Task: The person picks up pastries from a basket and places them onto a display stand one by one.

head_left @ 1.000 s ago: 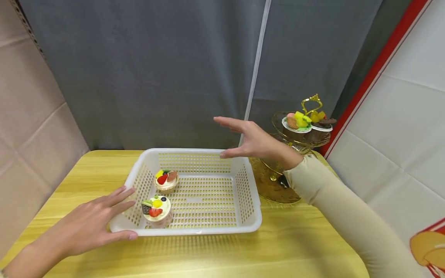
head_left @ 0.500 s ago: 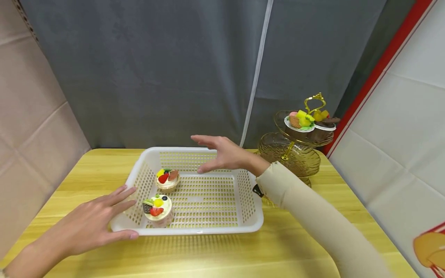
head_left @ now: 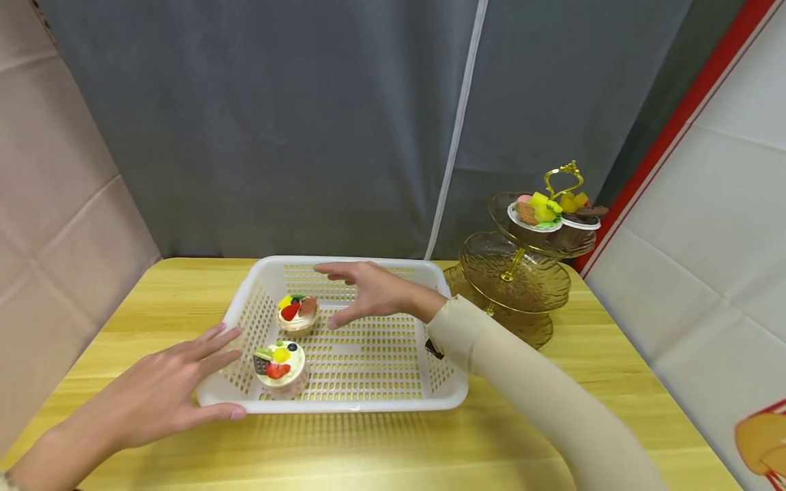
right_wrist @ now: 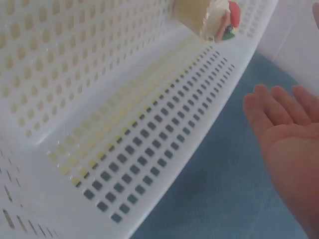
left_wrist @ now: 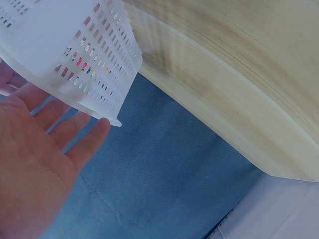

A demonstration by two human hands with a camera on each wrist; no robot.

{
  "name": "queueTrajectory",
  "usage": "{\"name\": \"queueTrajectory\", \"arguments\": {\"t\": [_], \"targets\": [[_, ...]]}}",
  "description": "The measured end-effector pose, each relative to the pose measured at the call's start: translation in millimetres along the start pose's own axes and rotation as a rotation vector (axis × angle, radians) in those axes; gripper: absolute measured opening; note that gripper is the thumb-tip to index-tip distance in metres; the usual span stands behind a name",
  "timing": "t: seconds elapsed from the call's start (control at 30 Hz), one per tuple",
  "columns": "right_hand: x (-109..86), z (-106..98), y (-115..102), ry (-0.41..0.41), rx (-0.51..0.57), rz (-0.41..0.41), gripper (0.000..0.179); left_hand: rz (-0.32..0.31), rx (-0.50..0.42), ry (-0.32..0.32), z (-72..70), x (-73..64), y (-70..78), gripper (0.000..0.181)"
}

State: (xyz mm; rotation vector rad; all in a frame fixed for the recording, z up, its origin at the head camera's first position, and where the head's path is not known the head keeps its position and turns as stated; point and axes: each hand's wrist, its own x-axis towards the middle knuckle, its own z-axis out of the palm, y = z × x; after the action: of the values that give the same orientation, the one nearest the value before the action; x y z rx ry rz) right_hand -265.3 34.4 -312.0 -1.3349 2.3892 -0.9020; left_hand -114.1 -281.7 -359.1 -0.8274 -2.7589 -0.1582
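Observation:
A white plastic basket (head_left: 350, 408) with slotted walls stands on the table. Inside it at the left sit two fruit-topped cupcakes: a rear cupcake (head_left: 297, 316) and a front cupcake (head_left: 281, 372). My left hand (head_left: 162, 389) rests at the basket's left rim, fingers straight and spread; the left wrist view shows those fingers (left_wrist: 89, 142) along the rim. Over the basket's back part hovers my right hand (head_left: 377, 292), thumb and fingers apart with nothing between them, to the right of the rear cupcake. In the right wrist view this hand (right_wrist: 291, 144) is beside the rim, palm showing.
A gold tiered stand (head_left: 516, 279) is at the table's right rear. Its top tier bears a fruit-topped cupcake (head_left: 535, 213) and a chocolate cupcake (head_left: 577, 221). A grey curtain (head_left: 276, 136) hangs behind the wooden table (head_left: 344, 457).
My right hand has moved left and down from near the stand to over the basket, approaching the rear cupcake. My left hand has stayed at the basket's left rim.

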Motion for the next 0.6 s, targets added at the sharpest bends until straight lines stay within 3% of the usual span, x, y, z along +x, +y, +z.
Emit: {"name": "queueTrajectory", "arguments": {"t": [0.37,0.6], "targets": [[6.4,23,-3,-0.093,0.033,-0.013,0.087,0.004,-0.003,-0.005,-0.4,-0.2,-0.7,0.083],[10.1,42,-9,-0.167,-0.017,-0.051,0.086,0.002,0.000,-0.014,0.4,0.8,-1.6,0.084]]}}
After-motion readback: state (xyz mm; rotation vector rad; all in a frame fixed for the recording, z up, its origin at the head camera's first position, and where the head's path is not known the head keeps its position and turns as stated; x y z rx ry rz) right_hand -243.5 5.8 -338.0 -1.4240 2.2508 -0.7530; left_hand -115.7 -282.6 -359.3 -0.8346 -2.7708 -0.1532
